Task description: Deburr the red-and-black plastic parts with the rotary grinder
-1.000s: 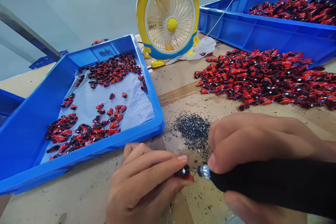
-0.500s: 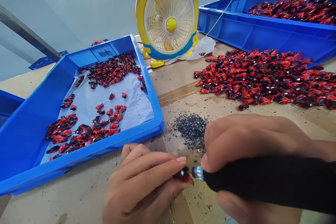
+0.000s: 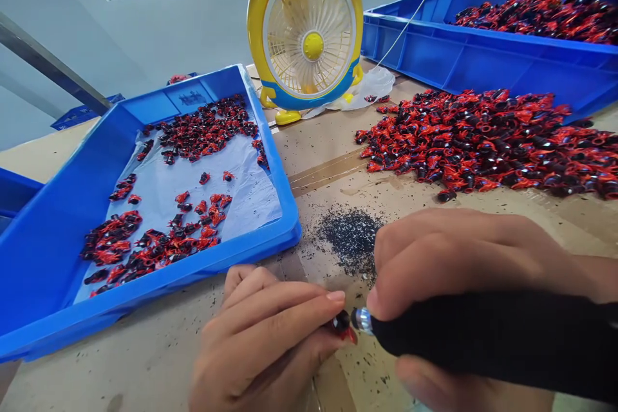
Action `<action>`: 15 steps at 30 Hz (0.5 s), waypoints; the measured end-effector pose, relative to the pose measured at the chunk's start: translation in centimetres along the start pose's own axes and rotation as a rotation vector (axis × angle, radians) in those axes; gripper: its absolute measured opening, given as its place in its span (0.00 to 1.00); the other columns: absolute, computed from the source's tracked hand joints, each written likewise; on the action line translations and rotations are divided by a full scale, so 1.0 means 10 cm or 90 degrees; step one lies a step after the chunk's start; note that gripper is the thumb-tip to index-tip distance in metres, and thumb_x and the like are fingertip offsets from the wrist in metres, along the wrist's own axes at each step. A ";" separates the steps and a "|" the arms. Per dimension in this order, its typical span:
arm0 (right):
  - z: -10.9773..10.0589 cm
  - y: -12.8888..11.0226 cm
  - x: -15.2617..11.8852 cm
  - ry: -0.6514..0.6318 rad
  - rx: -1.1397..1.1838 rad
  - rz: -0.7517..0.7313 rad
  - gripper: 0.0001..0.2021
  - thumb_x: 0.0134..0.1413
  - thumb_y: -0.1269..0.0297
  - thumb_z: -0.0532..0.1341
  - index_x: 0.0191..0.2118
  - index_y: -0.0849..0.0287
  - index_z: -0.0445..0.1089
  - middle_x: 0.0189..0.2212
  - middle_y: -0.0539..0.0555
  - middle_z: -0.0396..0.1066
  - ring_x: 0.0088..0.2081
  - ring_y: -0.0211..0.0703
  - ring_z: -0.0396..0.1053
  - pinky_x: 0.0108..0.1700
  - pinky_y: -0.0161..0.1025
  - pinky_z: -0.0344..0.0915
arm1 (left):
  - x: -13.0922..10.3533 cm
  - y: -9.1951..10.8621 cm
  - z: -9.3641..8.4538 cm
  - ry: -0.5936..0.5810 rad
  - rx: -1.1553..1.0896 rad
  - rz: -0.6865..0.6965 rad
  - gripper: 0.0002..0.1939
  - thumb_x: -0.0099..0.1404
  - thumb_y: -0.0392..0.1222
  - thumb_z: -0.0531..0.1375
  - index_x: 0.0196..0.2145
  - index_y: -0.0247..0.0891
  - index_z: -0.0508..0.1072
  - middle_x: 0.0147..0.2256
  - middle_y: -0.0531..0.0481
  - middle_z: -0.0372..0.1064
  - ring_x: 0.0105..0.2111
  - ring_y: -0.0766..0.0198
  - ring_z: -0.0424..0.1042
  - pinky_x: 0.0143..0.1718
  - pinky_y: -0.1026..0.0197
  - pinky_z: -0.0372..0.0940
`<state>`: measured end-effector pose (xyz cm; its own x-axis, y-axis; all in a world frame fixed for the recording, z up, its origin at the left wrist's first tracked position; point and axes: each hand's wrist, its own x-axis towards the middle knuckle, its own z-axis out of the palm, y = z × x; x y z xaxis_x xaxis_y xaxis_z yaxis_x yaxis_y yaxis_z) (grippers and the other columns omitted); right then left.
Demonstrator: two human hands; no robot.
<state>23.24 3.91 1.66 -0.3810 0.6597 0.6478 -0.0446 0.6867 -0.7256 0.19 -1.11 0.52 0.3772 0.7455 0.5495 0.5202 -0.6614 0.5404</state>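
Observation:
Pinched between the fingers and thumb of my left hand [image 3: 270, 341] is a small red and black plastic part [image 3: 344, 325], mostly covered by the fingers. My right hand [image 3: 449, 264] is wrapped around a thick black rotary tool [image 3: 487, 341] with a shiny metal collar [image 3: 363, 320] at its front end. That tip points left, right up against the part; whether they touch I cannot tell. Just beyond my hands, a heap of black and white shavings [image 3: 351, 235] is scattered over the brown tabletop [image 3: 318, 161].
At left stands a blue tray [image 3: 284, 212] with a white liner and many red and black parts. A large pile of such parts [image 3: 473, 141] lies at right, before a blue bin [image 3: 434, 51] holding more. A yellow fan [image 3: 313, 45] stands at the back.
The part in my left hand has shifted slightly and shows a little more of its dark end. The tool in my right hand has moved marginally left. Otherwise the scene stays the same.

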 end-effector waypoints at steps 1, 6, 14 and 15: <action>0.00 0.01 0.00 -0.014 0.005 0.000 0.10 0.54 0.66 0.75 0.38 0.60 0.75 0.28 0.44 0.73 0.25 0.26 0.67 0.31 0.23 0.70 | 0.00 0.00 0.00 -0.010 -0.001 0.003 0.14 0.71 0.31 0.72 0.53 0.40 0.84 0.45 0.51 0.85 0.34 0.61 0.73 0.37 0.51 0.62; -0.15 -0.02 -0.06 -0.015 -0.007 -0.012 0.10 0.60 0.63 0.73 0.42 0.56 0.73 0.30 0.46 0.76 0.26 0.32 0.74 0.28 0.30 0.72 | -0.01 -0.07 -0.01 0.005 -0.014 0.002 0.16 0.69 0.28 0.72 0.52 0.40 0.83 0.44 0.54 0.85 0.34 0.63 0.75 0.40 0.53 0.63; -0.12 -0.19 0.04 0.065 -0.158 0.032 0.11 0.69 0.55 0.66 0.37 0.52 0.66 0.22 0.46 0.71 0.23 0.39 0.75 0.24 0.39 0.70 | -0.05 -0.06 0.00 0.057 -0.014 -0.030 0.19 0.67 0.22 0.68 0.49 0.43 0.82 0.40 0.59 0.85 0.33 0.65 0.78 0.43 0.54 0.62; -0.11 -0.18 0.05 0.054 -0.157 0.028 0.11 0.69 0.55 0.67 0.37 0.52 0.66 0.21 0.47 0.71 0.23 0.40 0.75 0.23 0.39 0.69 | -0.05 -0.03 0.01 0.070 -0.002 -0.047 0.18 0.68 0.23 0.68 0.49 0.44 0.82 0.41 0.60 0.85 0.34 0.65 0.78 0.44 0.54 0.63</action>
<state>24.17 3.36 3.56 -0.2978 0.7063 0.6422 0.2012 0.7041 -0.6810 -0.04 -1.27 0.00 0.2517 0.7785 0.5750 0.5408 -0.6058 0.5835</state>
